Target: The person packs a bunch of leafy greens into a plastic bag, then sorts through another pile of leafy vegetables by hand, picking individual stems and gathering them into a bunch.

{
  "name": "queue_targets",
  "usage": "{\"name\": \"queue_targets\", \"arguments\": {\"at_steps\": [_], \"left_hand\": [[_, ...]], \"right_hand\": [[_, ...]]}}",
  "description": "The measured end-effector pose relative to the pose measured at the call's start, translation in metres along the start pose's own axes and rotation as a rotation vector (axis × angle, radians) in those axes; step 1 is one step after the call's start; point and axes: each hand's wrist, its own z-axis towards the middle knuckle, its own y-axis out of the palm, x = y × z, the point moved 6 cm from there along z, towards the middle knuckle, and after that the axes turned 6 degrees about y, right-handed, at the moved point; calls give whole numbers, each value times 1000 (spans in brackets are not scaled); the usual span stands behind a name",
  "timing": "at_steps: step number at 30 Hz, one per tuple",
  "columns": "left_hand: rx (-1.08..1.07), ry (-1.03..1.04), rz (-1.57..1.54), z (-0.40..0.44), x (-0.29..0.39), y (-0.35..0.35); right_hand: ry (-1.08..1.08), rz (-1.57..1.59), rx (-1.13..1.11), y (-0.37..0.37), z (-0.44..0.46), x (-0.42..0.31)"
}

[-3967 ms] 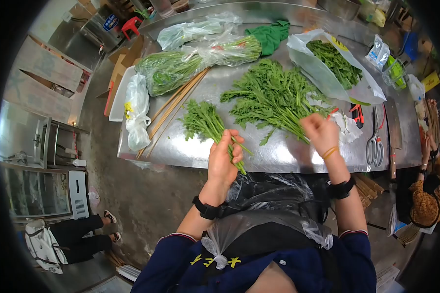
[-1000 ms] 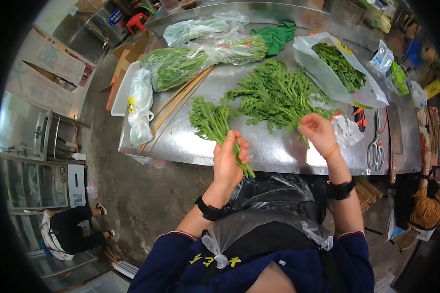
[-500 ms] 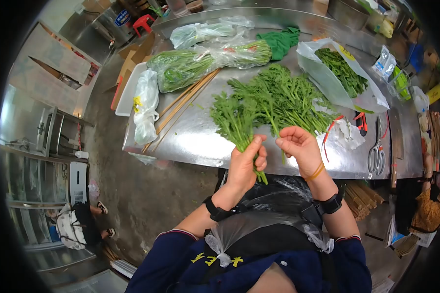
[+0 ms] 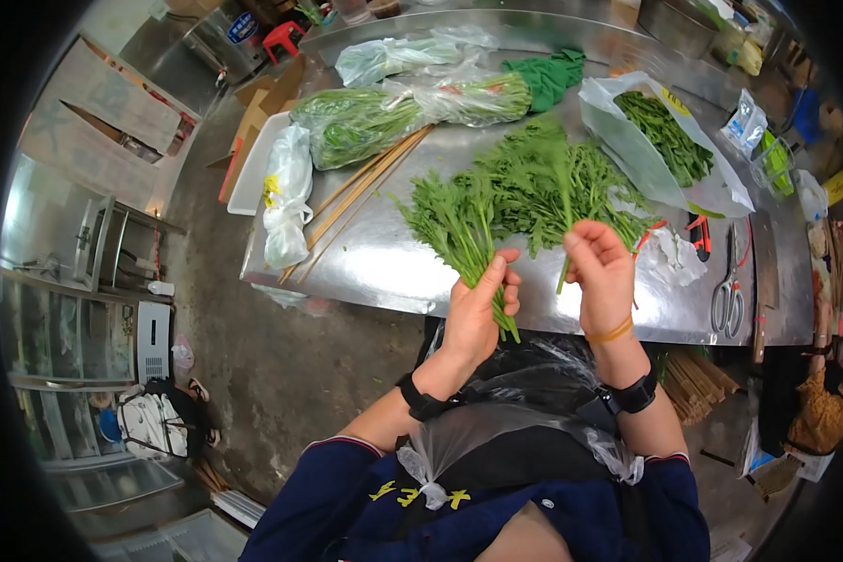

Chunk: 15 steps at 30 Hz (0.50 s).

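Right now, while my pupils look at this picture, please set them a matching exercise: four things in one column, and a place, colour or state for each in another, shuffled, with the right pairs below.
Column one
1. Left hand
2. Scissors
3. Right hand
4. Cloth

Column two
A. Pinching a slim leafy sprig
B. Green and crumpled
C. Gripping a bunch of leafy stems
D. Lying on the right-hand side of the metal table

Right pairs: 1-C, 2-D, 3-A, 4-B

Tabletop [image 4: 370, 272] — glossy metal | knotted bag [image 4: 288, 192] — crinkled plastic | held greens [image 4: 451, 220], matt
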Motion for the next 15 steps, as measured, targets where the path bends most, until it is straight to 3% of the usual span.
{"name": "queue_targets", "arguments": {"at_steps": [4,6,11,15], "left_hand": [[-26,-39,14,0,-3,2],[-41,-22,28,0,-4,4],[-36,10,29,0,-4,6],[-69,25,46,3,-5,0]], "right_hand": [[76,86,27,-3,8,9],[51,-123,-62,11,4,12],[169,-163,-232,27,-10,27],[45,-343,-202,25,-11,18]]}}
